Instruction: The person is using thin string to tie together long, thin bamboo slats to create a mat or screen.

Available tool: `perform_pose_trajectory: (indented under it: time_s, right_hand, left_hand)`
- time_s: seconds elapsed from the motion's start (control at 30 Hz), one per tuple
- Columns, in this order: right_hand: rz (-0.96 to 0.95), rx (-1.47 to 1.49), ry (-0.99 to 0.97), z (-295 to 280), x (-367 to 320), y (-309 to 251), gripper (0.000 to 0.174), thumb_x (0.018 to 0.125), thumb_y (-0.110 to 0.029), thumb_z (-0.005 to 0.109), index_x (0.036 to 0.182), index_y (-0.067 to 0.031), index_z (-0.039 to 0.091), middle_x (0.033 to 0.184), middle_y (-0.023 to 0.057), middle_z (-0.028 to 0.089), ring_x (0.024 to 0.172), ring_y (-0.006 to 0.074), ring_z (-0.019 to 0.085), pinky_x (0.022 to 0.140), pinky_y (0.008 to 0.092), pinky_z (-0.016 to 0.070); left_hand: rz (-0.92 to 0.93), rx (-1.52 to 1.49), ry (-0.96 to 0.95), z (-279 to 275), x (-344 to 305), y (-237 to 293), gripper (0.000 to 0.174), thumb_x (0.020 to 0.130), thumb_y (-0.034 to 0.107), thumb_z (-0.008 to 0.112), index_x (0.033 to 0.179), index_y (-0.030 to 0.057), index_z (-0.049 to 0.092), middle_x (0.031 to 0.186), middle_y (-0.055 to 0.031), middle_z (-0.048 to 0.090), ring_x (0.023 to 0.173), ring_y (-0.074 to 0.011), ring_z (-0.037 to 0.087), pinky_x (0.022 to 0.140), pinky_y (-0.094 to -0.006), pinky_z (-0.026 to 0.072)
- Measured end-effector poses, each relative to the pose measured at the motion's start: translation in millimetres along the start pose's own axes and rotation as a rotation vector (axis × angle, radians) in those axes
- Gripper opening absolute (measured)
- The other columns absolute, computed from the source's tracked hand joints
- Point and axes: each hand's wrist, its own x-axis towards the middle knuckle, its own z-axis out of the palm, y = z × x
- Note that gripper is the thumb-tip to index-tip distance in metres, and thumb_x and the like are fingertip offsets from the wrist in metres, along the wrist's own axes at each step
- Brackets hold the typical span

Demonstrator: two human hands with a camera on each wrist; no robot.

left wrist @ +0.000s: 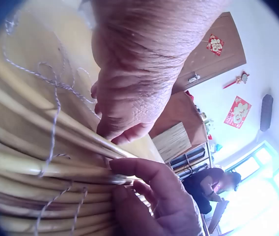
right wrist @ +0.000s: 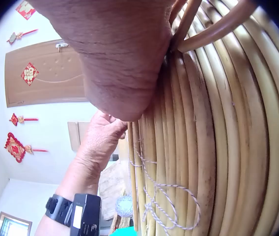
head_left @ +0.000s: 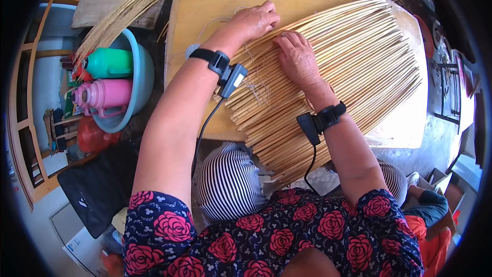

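A wide mat of pale yellow stalks [head_left: 333,66] lies fanned out on a wooden board, its far edge under both hands. At that edge the left hand [head_left: 256,22] has curled fingers; the left wrist view shows its fingertips gripping an outer stalk [left wrist: 75,129]. Close beside it, the right hand [head_left: 299,59] pinches a stalk between thumb and forefinger, seen in the left wrist view [left wrist: 154,196]. Thin twisted string [left wrist: 56,113] crosses the stalks and trails over the board; a loop of it [right wrist: 179,206] shows in the right wrist view. The right fingertips are hidden there.
The board [head_left: 205,0] extends beyond the mat's far edge. At the left, a light blue basin [head_left: 146,77] holds a green flask [head_left: 110,63] and a pink flask [head_left: 110,94]. Long thin stems [head_left: 128,10] lie at the upper left. Another person [left wrist: 210,187] is in the background.
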Motion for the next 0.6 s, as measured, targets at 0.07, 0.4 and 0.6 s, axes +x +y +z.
perform_pose_trajectory:
  time_s: [0.07,0.4,0.6]
  right_hand:
    - [0.015,0.021,0.005,-4,0,-3,0.03,0.075,-0.005,0.059,0.104,-0.0084,0.059,0.107,0.0102,0.06,0.107,0.0285,0.054,0.092,0.0404,0.0438]
    - [0.014,-0.074,0.007,-15,19,5,0.052,0.075,-0.008,0.056,0.126,-0.0123,0.049,0.124,0.0092,0.053,0.116,0.0292,0.048,0.099,0.0433,0.0372]
    - [0.061,-0.122,-0.245,-13,28,19,0.045,0.079,-0.02,0.053,0.124,-0.0141,0.054,0.122,0.0102,0.056,0.122,0.0289,0.045,0.105,0.0427,0.0307]
  left_hand:
    - [-0.029,0.055,-0.047,1,5,-2,0.015,0.086,0.019,0.058,0.098,0.0098,0.055,0.106,-0.0088,0.054,0.091,-0.0263,0.059,0.079,-0.0393,0.0498]
    - [-0.284,-0.493,0.059,-46,-36,-23,0.014,0.091,0.02,0.051,0.092,0.0064,0.05,0.069,-0.0009,0.056,0.058,-0.013,0.055,0.053,-0.033,0.0468]
    - [-0.458,0.381,0.194,-108,-60,-50,0.026,0.092,0.031,0.053,0.099,0.0064,0.057,0.085,-0.0016,0.064,0.074,-0.0137,0.059,0.065,-0.0337,0.047]
